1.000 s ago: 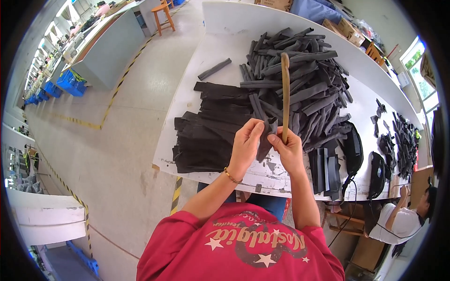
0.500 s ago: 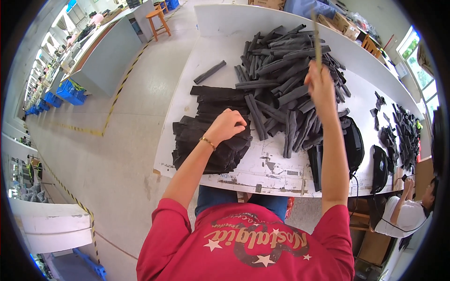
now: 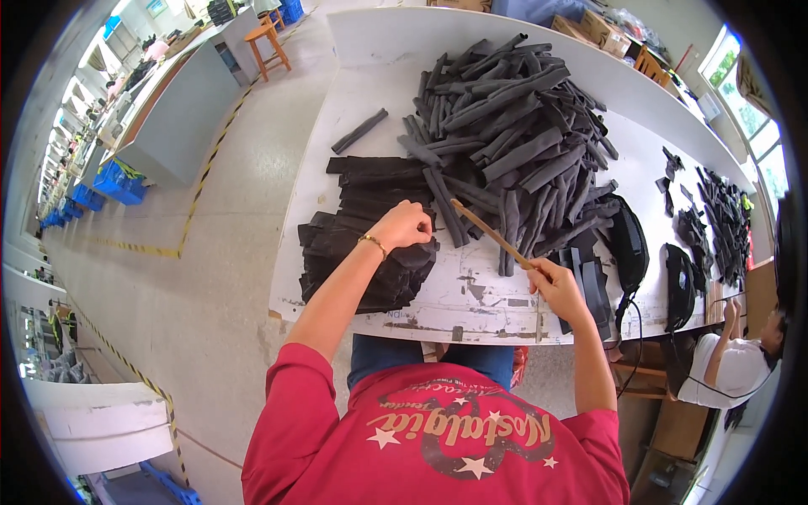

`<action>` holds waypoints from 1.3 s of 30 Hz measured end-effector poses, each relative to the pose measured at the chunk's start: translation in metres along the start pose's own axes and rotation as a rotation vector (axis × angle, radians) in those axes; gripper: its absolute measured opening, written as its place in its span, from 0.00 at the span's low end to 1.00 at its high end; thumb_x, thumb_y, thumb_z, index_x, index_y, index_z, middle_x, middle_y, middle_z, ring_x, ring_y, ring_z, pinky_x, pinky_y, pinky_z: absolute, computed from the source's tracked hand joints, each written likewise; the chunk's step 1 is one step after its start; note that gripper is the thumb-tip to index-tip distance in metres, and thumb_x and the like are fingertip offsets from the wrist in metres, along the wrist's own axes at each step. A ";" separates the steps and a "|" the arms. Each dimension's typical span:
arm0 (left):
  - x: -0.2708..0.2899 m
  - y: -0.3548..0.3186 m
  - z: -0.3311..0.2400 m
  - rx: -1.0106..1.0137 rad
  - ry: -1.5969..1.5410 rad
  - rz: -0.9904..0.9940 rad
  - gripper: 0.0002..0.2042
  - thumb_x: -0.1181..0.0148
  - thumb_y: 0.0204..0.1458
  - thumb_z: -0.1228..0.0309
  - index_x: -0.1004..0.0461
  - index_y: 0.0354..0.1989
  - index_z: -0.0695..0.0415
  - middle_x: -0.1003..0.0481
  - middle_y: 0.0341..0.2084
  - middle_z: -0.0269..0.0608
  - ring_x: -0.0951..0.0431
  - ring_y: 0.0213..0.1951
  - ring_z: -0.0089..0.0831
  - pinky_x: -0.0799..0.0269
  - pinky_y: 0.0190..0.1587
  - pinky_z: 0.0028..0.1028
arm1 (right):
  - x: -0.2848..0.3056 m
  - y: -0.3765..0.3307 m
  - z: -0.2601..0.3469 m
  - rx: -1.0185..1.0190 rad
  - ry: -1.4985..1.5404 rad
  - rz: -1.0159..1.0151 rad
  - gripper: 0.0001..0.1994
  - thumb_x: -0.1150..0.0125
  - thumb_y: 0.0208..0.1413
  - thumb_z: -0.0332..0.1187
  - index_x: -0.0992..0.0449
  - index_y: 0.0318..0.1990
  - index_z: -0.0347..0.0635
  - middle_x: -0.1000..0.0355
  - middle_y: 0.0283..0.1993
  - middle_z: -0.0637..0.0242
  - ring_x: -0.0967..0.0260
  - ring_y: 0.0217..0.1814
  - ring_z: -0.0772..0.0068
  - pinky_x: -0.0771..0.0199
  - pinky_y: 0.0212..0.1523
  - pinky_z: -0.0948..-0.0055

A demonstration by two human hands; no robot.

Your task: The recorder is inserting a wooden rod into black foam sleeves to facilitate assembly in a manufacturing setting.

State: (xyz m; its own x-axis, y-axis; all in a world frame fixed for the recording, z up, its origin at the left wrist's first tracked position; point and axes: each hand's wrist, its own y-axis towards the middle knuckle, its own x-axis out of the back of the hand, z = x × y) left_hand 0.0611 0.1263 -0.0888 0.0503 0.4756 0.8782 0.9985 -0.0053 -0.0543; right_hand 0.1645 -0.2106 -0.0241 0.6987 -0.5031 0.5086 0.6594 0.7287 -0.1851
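Observation:
My right hand (image 3: 555, 290) grips a thin wooden stick (image 3: 492, 236) by one end, near the table's front edge. The stick slants toward the far left, over the near side of a heap of dark grey fabric tubes (image 3: 513, 118). My left hand (image 3: 402, 225) rests on a stack of flat black fabric pieces (image 3: 358, 261), with its fingers curled closed. Whatever those fingers may hold is hidden. One loose tube (image 3: 359, 131) lies apart, beyond the stack. Beside my right hand lie several flat dark strips (image 3: 589, 278).
A black curved pouch-like thing (image 3: 629, 248) with a cable stands right of the heap, and a second black pouch (image 3: 678, 286) farther right. More black pieces (image 3: 722, 227) lie at the far right, where a person in white (image 3: 725, 370) sits. A raised white board (image 3: 404, 32) edges the table's back.
My right hand has come down from over the heap toward the front edge. The stick has swung from upright to slanting left. My left hand stays on the stack.

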 end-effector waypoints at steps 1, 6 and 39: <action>0.001 0.000 0.002 0.001 0.005 -0.001 0.07 0.38 0.41 0.67 0.19 0.29 0.54 0.27 0.28 0.41 0.29 0.37 0.40 0.31 0.41 0.34 | 0.000 -0.001 -0.001 0.007 0.003 0.002 0.11 0.46 0.57 0.31 0.26 0.44 0.34 0.32 0.21 0.71 0.44 0.23 0.85 0.42 0.25 0.79; 0.000 -0.001 -0.002 0.055 -0.102 -0.166 0.06 0.38 0.42 0.67 0.19 0.29 0.52 0.28 0.28 0.40 0.29 0.38 0.40 0.32 0.42 0.35 | 0.000 -0.009 -0.004 -0.022 0.022 0.018 0.11 0.46 0.57 0.31 0.26 0.43 0.34 0.33 0.21 0.71 0.44 0.24 0.85 0.43 0.25 0.79; 0.041 -0.026 -0.032 0.129 -0.509 -0.389 0.08 0.43 0.53 0.70 0.27 0.32 0.63 0.26 0.29 0.43 0.27 0.32 0.34 0.32 0.36 0.30 | -0.023 -0.009 0.013 0.317 -0.372 -0.129 0.09 0.44 0.54 0.31 0.25 0.41 0.40 0.27 0.27 0.53 0.27 0.26 0.54 0.30 0.28 0.62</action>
State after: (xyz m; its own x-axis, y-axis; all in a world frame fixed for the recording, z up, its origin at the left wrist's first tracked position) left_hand 0.0378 0.1177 -0.0357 -0.3625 0.7786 0.5122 0.9295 0.3418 0.1382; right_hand 0.1387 -0.1997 -0.0232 0.4326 -0.4404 0.7867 0.5770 0.8057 0.1337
